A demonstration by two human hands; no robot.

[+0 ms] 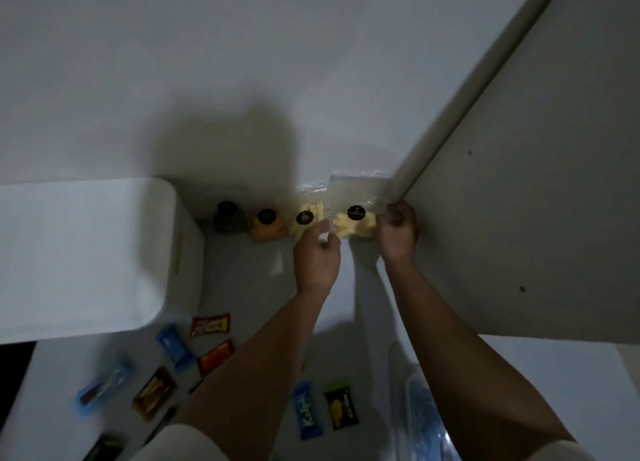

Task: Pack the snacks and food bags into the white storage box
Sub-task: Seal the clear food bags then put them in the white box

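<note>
Both arms reach out to the far row of clear food bags lined against the wall. The right hand (398, 230) is curled in a clench on the right edge of the clear bag of pale yellow pieces (353, 219), and the left hand (317, 258) pinches that bag's left edge with its fingertips, blurry but clearly closed on the plastic. Two-handed hold probably because the bag is floppy and loose-filled; gripping both sides keeps it from sagging or spilling on the lift.

Beside it, to the left: a second yellow bag (306, 214), an orange bag (268, 225) and a dark bag (227, 216), all standing upright with black round labels, leaning on the wall (likely propped there to stay up).

The white storage box (86, 252) sits well apart at left, its lid on or its top facing the camera; cannot tell if it is open.

Nearer the person, small wrapped snacks lie loose on the surface: a red wrapper (210, 324), a blue wrapper (173, 346), a blue Kalpa bar (307, 410), a black-and-yellow packet (341, 407), others at the lower left. None packed yet as far as visible; task looks early.
</note>
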